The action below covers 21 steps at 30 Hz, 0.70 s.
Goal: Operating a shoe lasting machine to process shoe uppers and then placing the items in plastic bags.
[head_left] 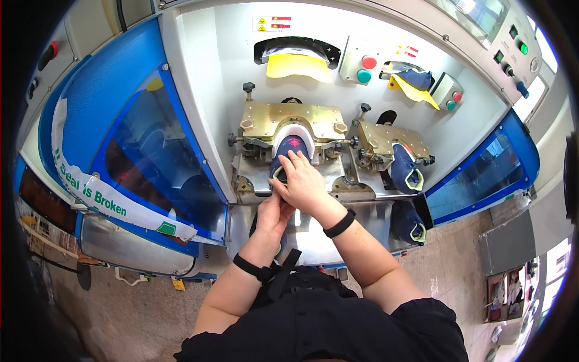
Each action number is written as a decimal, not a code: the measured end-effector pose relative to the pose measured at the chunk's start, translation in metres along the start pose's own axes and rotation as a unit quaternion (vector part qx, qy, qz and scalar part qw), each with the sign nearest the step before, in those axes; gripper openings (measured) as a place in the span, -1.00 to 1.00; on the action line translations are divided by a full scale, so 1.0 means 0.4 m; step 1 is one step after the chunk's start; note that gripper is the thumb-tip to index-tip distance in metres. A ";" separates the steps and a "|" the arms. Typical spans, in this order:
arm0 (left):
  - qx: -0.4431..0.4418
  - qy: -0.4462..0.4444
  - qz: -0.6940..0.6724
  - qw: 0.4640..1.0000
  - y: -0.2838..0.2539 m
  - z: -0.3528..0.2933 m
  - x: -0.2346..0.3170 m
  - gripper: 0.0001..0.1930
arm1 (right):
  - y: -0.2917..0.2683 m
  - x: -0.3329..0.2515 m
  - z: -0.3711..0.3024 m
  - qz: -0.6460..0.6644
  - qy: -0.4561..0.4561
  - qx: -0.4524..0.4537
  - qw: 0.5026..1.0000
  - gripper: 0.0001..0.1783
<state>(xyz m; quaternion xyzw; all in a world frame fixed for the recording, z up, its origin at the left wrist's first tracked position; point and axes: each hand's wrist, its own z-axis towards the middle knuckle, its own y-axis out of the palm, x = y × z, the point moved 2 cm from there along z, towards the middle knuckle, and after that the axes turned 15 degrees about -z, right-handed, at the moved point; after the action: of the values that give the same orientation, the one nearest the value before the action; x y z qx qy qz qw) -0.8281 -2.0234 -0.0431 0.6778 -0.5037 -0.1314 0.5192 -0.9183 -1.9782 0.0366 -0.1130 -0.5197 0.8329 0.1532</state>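
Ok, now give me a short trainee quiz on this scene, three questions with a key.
1. Which hand lies over the top of the navy shoe with the red emblem?
2. True or false: on the left button box, green sits above red.
3. Fill in: the left flap above the metal block is ____.

Key: 1. The right hand. 2. False; the red button is above the green button. 3. Yellow.

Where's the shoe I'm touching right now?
In the head view, the navy shoe is near the middle, its far end in the left metal clamp, your right hand on top.
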 end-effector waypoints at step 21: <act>-0.030 0.002 0.092 0.995 -0.081 0.007 -0.028 -0.65 | 0.029 -0.001 -0.030 -0.041 -0.010 -0.054 0.998 -0.11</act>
<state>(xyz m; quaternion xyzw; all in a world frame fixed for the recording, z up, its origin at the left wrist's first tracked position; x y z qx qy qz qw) -0.8174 -2.0174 -0.0755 0.6126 -0.5590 -0.0969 0.5503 -0.9153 -1.9731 0.0208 -0.0908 -0.5698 0.7976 0.1759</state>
